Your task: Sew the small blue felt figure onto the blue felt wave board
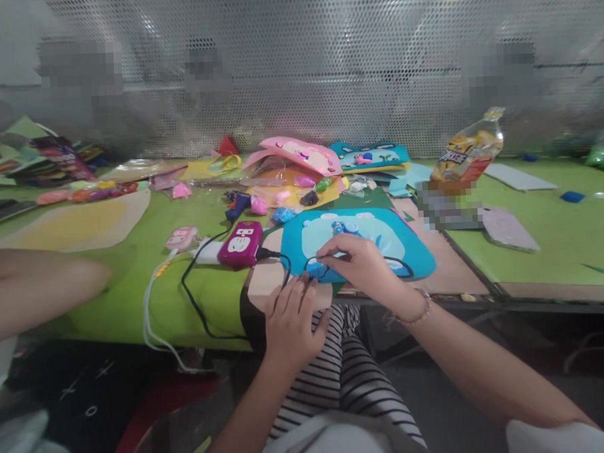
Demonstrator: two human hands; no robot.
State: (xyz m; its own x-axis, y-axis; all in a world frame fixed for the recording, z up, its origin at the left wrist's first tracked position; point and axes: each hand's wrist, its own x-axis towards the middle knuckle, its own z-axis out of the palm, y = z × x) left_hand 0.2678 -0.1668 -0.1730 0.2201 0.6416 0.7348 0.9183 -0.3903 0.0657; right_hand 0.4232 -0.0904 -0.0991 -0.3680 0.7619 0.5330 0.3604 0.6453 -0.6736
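Black and thin, a strand (306, 263) is pinched between the thumb and forefinger of the right hand (358, 259), which wears a beaded bracelet (416, 313). Loosely spread, the fingers of the left hand (293, 320) lie palm down, their tips at the near edge of the blue card (417, 253). This card rests near the front of the tabletop (119, 294), before the seated person, bearing a pale blue patch and a small blue figure (339, 229); the strand lies over its near part.

Left of the card sits a magenta box (241, 244) with a black cord (198, 310) trailing over the edge. Behind it is a dark blue glue gun (238, 206), and beyond the card are a blue packet (283, 214) and a pink card (301, 156). Farther right stands a plastic bottle (471, 151), with a phone (509, 229) nearer. Another person's forearm (39, 288) reaches in at far left; perforated metal (296, 86) backs everything.
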